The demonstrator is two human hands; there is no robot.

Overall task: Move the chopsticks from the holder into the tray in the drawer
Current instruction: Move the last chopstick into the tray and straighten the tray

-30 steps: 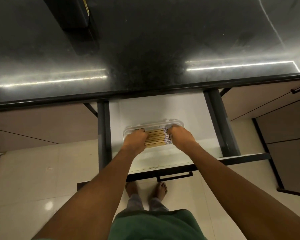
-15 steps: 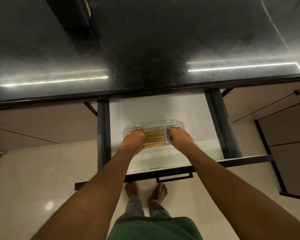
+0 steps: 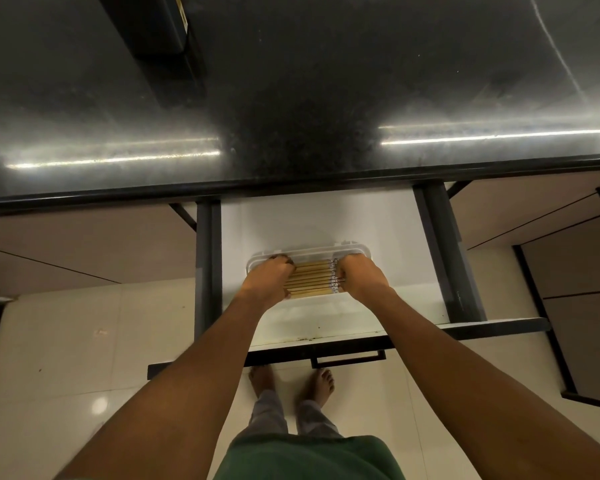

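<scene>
Several wooden chopsticks lie side by side, lengthwise left to right, in a clear plastic tray inside the open white drawer. My left hand covers their left ends with fingers curled down on them. My right hand rests on their patterned right ends the same way. Whether the fingers grip the chopsticks or only press on them is hidden. A dark box-like object, possibly the holder, stands on the counter at the far left.
The black stone counter overhangs the drawer's back. Dark drawer rails run along both sides, and a black handle is on the front. Cabinet doors stand on the right. My bare feet are on the tiled floor below.
Both hands have stayed on the chopstick ends in the tray, shifting only slightly. The chopsticks look more evenly lined up.
</scene>
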